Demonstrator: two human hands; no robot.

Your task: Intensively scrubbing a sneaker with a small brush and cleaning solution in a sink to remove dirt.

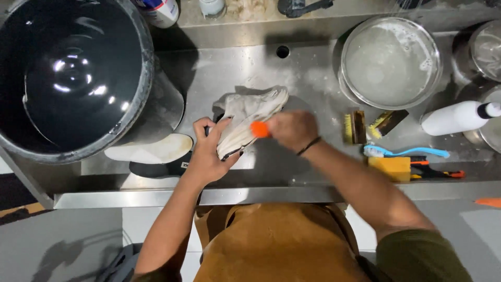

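So the left hand (207,154) has its grip wrapped around the lower side of a grubby off-white fabric sneaker (249,121), tipped on its side on the stainless steel counter (292,73). The right hand (290,129) is closed tight on an orange-handled brush (259,129), pressed against the shoe's right side. Shoe looks crumpled and dingy, dark sole edge showing. A round metal bowl of soapy water (390,61) sits up right.

- Black bucket (73,73): cut off by the top and left edges.
- Orange-handled tool (259,129): its working end is hidden by the right hand (292,129).
- Second shoe (156,155): partly hidden under the bucket.
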